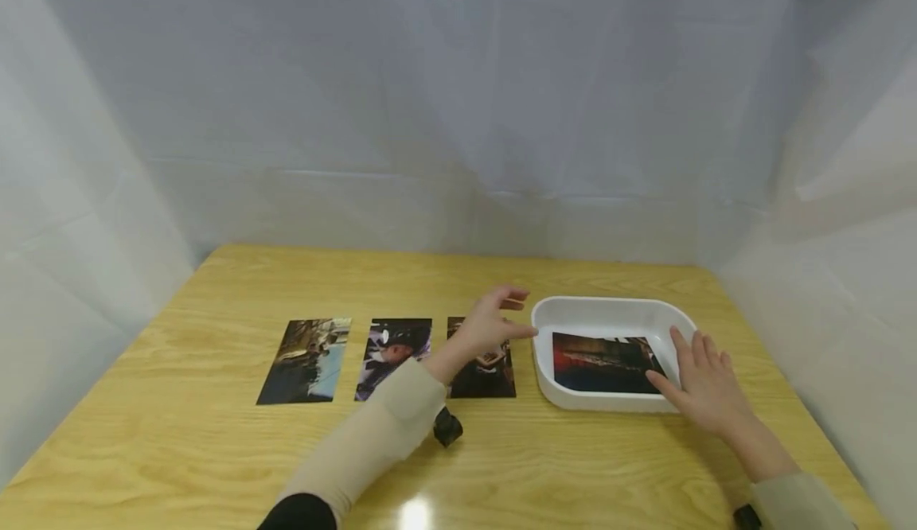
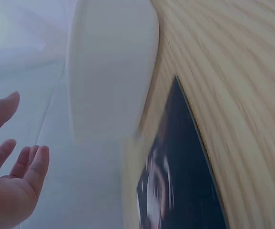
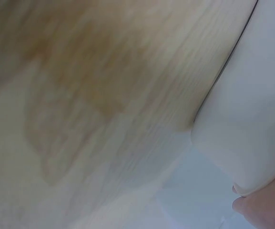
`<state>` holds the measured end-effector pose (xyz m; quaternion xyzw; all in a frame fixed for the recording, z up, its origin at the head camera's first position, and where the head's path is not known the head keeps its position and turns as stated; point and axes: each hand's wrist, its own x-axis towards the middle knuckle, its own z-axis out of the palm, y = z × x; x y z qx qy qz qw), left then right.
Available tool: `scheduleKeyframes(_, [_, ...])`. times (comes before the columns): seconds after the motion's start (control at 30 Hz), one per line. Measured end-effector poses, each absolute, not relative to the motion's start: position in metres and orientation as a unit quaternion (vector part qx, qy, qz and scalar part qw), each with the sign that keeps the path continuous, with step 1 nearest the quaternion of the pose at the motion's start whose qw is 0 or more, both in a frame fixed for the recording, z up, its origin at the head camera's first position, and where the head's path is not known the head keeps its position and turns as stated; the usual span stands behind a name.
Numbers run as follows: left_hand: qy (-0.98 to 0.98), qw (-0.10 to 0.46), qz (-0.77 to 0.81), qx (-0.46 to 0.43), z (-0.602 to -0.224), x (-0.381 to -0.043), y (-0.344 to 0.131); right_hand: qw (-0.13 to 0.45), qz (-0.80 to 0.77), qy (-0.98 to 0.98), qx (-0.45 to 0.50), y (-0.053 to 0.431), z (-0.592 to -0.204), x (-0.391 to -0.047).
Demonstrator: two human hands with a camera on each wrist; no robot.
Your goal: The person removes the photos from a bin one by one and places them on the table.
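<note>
A white tray (image 1: 602, 404) stands on the right of the table, and a dark reddish photo print (image 1: 605, 364) lies flat inside it. My left hand (image 1: 487, 327) is raised just left of the tray, its thumb and fingers apart with nothing between them. Below that hand a dark photo print (image 1: 494, 375) lies partly hidden by the wrist; part of it also shows in the left wrist view. At the tray's right side, my right hand (image 1: 705, 387) has its fingers spread over the rim. In the right wrist view, only a bit of the hand (image 3: 268, 205) shows against the tray wall (image 3: 247, 109).
Further left on the wooden table (image 1: 179, 450) lie two more photo prints, one with blue tones (image 1: 304, 361) and one with purple tones (image 1: 394, 351), partly covered by the left sleeve. White sheeting (image 1: 458, 100) hangs behind and along both sides.
</note>
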<state>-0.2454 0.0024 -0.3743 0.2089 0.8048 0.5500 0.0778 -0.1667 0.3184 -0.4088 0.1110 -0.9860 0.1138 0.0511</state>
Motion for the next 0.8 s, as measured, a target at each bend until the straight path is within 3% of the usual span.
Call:
scheduleKeyframes(0.43, [0.814, 0.100, 0.500, 0.278, -0.391, -0.246, 0.072, 0.052, 0.116, -0.986, 0.110, 0.316, -0.411, -0.167])
scheduleKeyframes(0.67, [0.890, 0.069, 0.306, 0.332, -0.392, -0.247, 0.094, 0.050, 0.110, -0.987, 0.106, 0.317, -0.411, -0.168])
scheduleKeyframes(0.8, [0.916, 0.085, 0.196, 0.338, -0.392, -0.246, 0.103, 0.048, 0.115, -0.987, 0.104, 0.318, -0.410, -0.167])
